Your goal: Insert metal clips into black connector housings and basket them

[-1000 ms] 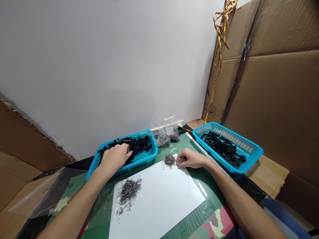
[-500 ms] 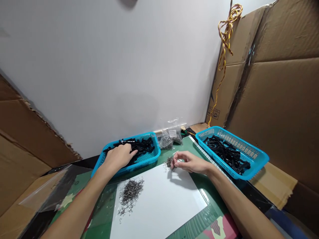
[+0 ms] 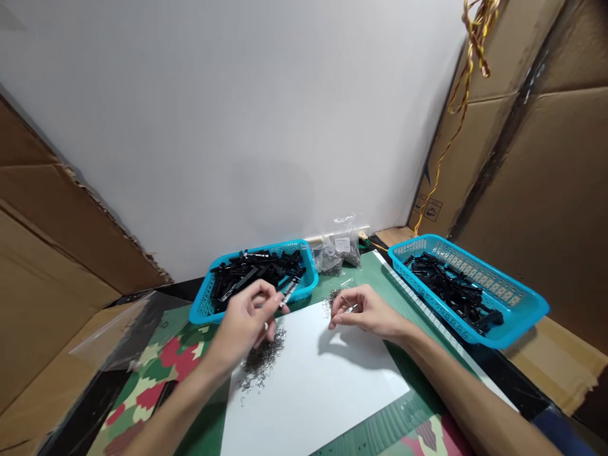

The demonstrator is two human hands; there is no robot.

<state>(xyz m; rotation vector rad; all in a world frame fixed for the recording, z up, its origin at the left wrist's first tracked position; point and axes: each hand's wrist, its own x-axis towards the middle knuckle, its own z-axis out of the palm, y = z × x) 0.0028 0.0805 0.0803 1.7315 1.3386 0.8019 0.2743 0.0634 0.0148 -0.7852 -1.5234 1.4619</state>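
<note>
My left hand (image 3: 254, 313) is closed on a slim black plastic piece (image 3: 289, 290) with a shiny light streak along it, raised just in front of the left blue basket (image 3: 202, 307). Black pieces (image 3: 251, 269) of similar shape fill that basket. Above the white sheet (image 3: 313, 386), my right hand (image 3: 356, 307) is pinched, fingertips together; a thin glint shows between them, too small to name. Small bent metal wire parts lie in a left pile (image 3: 263, 361), partly behind my left hand, and a smaller far pile (image 3: 332, 296) beside my right fingers.
On the right stands another blue basket (image 3: 532, 304) with black pieces. Clear bags (image 3: 349, 253) of small metal parts sit against the wall. Cardboard (image 3: 546, 190) walls both sides, and a yellow twisted cord (image 3: 446, 152) hangs at right. A plastic bag (image 3: 114, 335) lies left.
My left hand has come out of the left basket, toward me and right, with a black plastic piece in it. My right hand stays pinched by the far pile. The camera view has turned slightly left.
</note>
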